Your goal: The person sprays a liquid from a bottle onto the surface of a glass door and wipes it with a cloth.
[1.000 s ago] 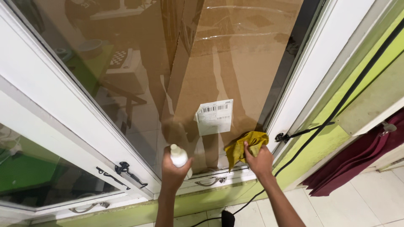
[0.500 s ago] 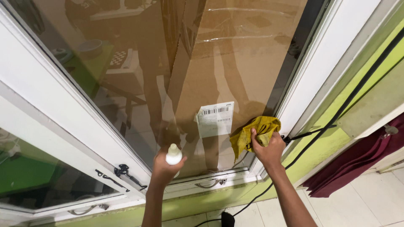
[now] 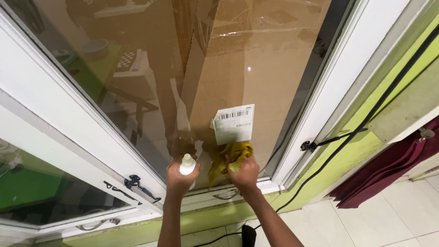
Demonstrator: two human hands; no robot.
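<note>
Pressing a yellow cloth (image 3: 230,158) to the window pane (image 3: 151,87), right hand (image 3: 243,176) fingers bunch it; left hand (image 3: 179,176) grips a spray bottle (image 3: 186,164).

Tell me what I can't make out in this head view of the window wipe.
- White bottle: the left hand wraps its body, so only the cap shows.
- Yellow cloth: the right hand covers its lower part.
- Glass pane: reflections and the cardboard behind it hide any streaks.
- Black object on the floor: cut off by the bottom edge.
</note>
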